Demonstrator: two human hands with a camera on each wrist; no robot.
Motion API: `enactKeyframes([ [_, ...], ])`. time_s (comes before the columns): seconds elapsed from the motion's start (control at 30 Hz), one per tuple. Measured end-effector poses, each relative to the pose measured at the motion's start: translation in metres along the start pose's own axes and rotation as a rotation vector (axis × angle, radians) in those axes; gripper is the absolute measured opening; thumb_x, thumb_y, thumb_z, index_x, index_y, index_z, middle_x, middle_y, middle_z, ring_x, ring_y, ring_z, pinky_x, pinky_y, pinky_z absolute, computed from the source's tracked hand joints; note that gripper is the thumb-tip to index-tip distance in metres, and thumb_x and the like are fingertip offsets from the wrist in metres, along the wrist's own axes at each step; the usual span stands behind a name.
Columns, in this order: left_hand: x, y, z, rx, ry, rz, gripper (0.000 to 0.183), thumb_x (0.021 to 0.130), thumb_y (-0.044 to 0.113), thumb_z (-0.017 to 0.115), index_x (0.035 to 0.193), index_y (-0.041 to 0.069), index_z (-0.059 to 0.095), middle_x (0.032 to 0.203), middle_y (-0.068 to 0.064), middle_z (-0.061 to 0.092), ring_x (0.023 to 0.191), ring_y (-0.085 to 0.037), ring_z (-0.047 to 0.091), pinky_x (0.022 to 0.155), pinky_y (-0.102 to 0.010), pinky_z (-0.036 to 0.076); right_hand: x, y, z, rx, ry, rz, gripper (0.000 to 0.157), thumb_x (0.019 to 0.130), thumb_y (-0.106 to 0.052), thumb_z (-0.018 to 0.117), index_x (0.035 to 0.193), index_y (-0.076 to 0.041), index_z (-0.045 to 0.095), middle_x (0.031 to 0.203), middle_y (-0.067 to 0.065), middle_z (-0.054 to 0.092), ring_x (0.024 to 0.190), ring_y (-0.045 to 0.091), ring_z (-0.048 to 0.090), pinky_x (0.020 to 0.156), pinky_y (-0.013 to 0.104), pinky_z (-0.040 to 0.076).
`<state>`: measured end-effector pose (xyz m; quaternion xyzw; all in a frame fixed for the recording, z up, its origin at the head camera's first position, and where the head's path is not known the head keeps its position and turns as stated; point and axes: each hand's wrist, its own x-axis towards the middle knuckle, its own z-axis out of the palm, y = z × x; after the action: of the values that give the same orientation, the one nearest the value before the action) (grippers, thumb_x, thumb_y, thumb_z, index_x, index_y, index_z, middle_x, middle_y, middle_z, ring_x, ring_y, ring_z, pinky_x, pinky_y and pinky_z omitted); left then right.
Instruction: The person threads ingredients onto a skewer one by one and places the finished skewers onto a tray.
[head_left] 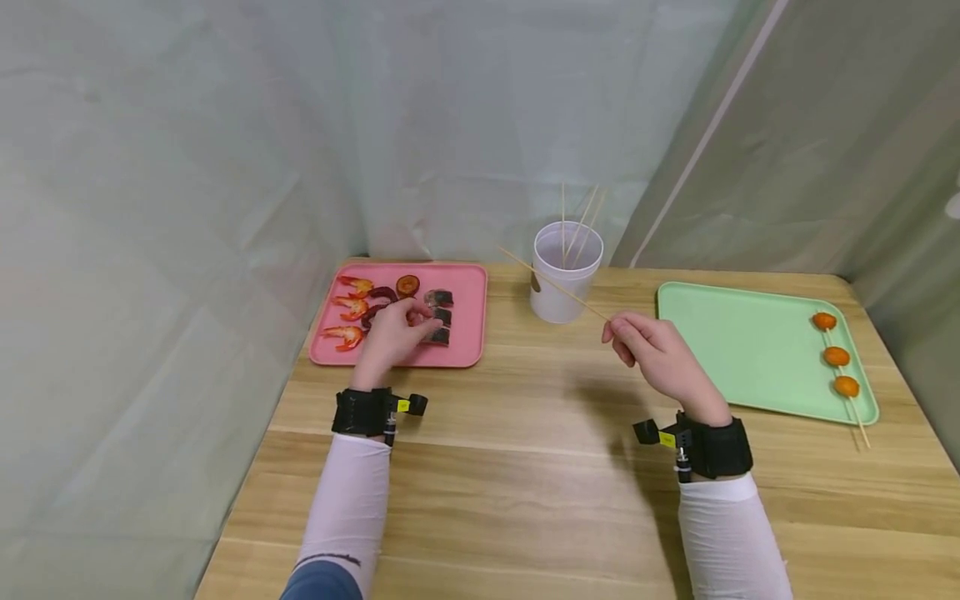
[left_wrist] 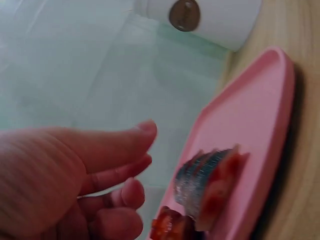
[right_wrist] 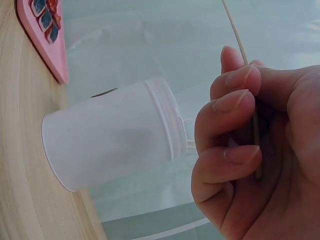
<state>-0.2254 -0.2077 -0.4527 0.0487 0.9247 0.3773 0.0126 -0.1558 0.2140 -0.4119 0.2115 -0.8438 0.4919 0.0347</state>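
My left hand [head_left: 392, 337] hovers over the pink tray [head_left: 468, 325], fingertips close above a row of dark-skinned fish pieces [head_left: 442, 297]. In the left wrist view the thumb and loosely bent fingers have a gap between them, and the fish pieces [left_wrist: 205, 182] lie just beyond. My right hand [head_left: 663, 354] grips a thin bamboo skewer [head_left: 555, 285] near one end. The skewer [right_wrist: 235, 32] slants up and leftward from it, its tip free. In the right wrist view the fingers curl round it, and its lower end shows against the palm.
Also on the pink tray are prawns [head_left: 348, 309], dark curled pieces [head_left: 384, 293] and a round brown slice [head_left: 407, 286]. Between the trays stands a white bucket [head_left: 558, 308] with several skewers [head_left: 581, 229]. A skewer with three orange balls [head_left: 836, 357] lies on the green tray [head_left: 750, 350] at right.
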Motion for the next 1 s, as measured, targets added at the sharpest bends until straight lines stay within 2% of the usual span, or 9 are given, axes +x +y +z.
enactKeyframes([
  [0.17,0.001,-0.005,0.007,0.104,0.007,-0.07,0.029,0.097,0.03,0.082,0.11,0.006,0.073,0.085,-0.008,0.063,0.074,-0.025,0.056,0.067,-0.037,0.041,0.001,0.001,0.0,-0.002,-0.003,0.006,0.028,0.116,-0.013,0.047,0.099,-0.007,0.069,0.069,0.001,0.052,0.062,0.021,0.05,0.064,0.028,0.042],
  [0.3,0.0,-0.005,0.009,0.159,0.01,-0.097,0.032,0.094,0.031,0.085,0.11,0.006,0.072,0.086,-0.008,0.065,0.077,-0.026,0.059,0.067,-0.038,0.042,0.001,-0.001,0.0,-0.002,-0.005,0.011,0.029,0.116,-0.014,0.048,0.099,-0.005,0.069,0.069,0.001,0.052,0.062,0.023,0.05,0.063,0.028,0.042],
  [0.5,-0.001,-0.003,0.012,0.188,0.027,-0.112,0.038,0.09,0.033,0.09,0.112,0.008,0.071,0.095,-0.011,0.072,0.083,-0.028,0.064,0.071,-0.041,0.048,0.001,-0.001,0.0,0.0,-0.01,0.007,0.03,0.116,-0.014,0.047,0.101,0.0,0.068,0.069,0.002,0.052,0.062,0.022,0.051,0.063,0.029,0.042],
  [0.67,-0.003,-0.003,0.013,0.217,0.021,-0.139,0.045,0.088,0.036,0.091,0.115,0.007,0.069,0.105,-0.014,0.073,0.093,-0.032,0.067,0.079,-0.048,0.053,0.001,-0.001,0.0,-0.002,-0.015,0.004,0.028,0.116,-0.014,0.047,0.1,-0.005,0.069,0.07,0.001,0.053,0.063,0.025,0.052,0.064,0.029,0.043],
  [0.8,-0.004,-0.002,0.013,0.233,-0.008,-0.154,0.051,0.088,0.038,0.091,0.12,0.005,0.068,0.112,-0.018,0.072,0.1,-0.036,0.067,0.086,-0.054,0.053,0.0,-0.002,0.0,-0.002,-0.023,0.01,0.028,0.116,-0.015,0.047,0.1,-0.009,0.068,0.07,0.001,0.053,0.064,0.025,0.053,0.065,0.029,0.043],
  [0.9,-0.004,-0.002,0.014,0.238,-0.033,-0.154,0.05,0.088,0.038,0.09,0.119,0.005,0.069,0.112,-0.017,0.072,0.1,-0.035,0.066,0.087,-0.053,0.052,0.0,-0.001,0.0,0.0,-0.026,0.016,0.028,0.116,-0.015,0.046,0.1,-0.01,0.068,0.071,0.001,0.054,0.064,0.025,0.053,0.065,0.029,0.043],
  [1.0,-0.004,-0.003,0.014,0.234,-0.048,-0.147,0.044,0.089,0.038,0.09,0.112,0.006,0.07,0.105,-0.014,0.071,0.093,-0.033,0.064,0.081,-0.047,0.05,0.001,0.0,0.001,-0.001,-0.026,0.019,0.028,0.116,-0.016,0.046,0.099,-0.01,0.068,0.071,0.002,0.054,0.064,0.027,0.053,0.064,0.029,0.043],
])
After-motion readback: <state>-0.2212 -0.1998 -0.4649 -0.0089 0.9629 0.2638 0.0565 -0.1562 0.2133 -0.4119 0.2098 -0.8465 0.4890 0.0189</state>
